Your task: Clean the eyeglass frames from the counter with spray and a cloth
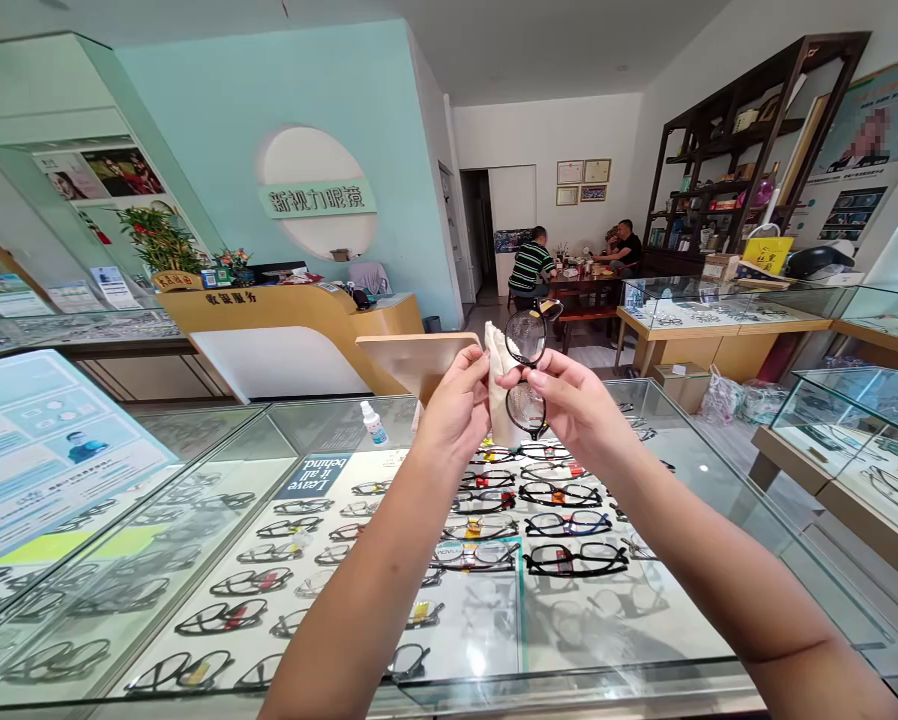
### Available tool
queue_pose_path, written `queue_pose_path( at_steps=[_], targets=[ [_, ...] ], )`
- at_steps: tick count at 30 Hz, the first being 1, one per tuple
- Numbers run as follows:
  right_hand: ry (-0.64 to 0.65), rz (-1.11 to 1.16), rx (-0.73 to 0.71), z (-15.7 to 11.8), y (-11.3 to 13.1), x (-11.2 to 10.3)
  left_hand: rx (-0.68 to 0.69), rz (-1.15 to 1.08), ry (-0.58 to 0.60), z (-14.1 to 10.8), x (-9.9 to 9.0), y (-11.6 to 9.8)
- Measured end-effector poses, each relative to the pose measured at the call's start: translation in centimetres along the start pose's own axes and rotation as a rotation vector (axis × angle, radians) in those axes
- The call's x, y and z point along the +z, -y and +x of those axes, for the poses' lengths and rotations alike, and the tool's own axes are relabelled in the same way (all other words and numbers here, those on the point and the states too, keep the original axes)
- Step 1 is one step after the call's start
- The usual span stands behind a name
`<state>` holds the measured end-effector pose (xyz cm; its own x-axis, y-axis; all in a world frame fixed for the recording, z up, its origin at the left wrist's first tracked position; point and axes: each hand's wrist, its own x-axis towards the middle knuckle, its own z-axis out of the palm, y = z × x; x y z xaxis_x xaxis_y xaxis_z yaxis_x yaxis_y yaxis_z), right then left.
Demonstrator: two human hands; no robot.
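Note:
Above the glass display case, my right hand [569,395] pinches a pair of black-framed eyeglasses [526,340] near the bridge. The frame is turned upright, one round lens above the other. My left hand [460,395] is closed on a cream-coloured cloth [498,400], which hangs just left of the lenses. Whether the cloth touches the glasses I cannot tell. A small white spray bottle [374,424] with a blue label stands on the glass top, left of my left hand.
Rows of eyeglasses [561,494] lie inside the glass case [479,690] below my arms. A blue-and-white leaflet [51,450] stands at left. Behind are a wooden counter [269,315], two seated people [531,265] at a table, and more display cases [719,310] at right.

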<state>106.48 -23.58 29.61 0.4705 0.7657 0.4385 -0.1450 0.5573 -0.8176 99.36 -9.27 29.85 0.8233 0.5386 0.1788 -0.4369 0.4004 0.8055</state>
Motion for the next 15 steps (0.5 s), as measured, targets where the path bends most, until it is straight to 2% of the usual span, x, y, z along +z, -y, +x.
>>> queue_pose_path(
  at_steps=[4, 9, 15],
  targets=[
    [0.039, 0.012, -0.053, 0.0, -0.8, 0.1, -0.087, -0.039, 0.037, 0.0, 0.2, 0.2],
    [-0.063, -0.045, -0.091, 0.3, -1.2, -0.3, -0.146, -0.089, 0.03, 0.1, 0.3, 0.1],
    [-0.104, -0.104, -0.111, 0.6, -0.3, -0.9, -0.12, 0.06, 0.122, 0.3, -0.1, -0.2]
  ],
)
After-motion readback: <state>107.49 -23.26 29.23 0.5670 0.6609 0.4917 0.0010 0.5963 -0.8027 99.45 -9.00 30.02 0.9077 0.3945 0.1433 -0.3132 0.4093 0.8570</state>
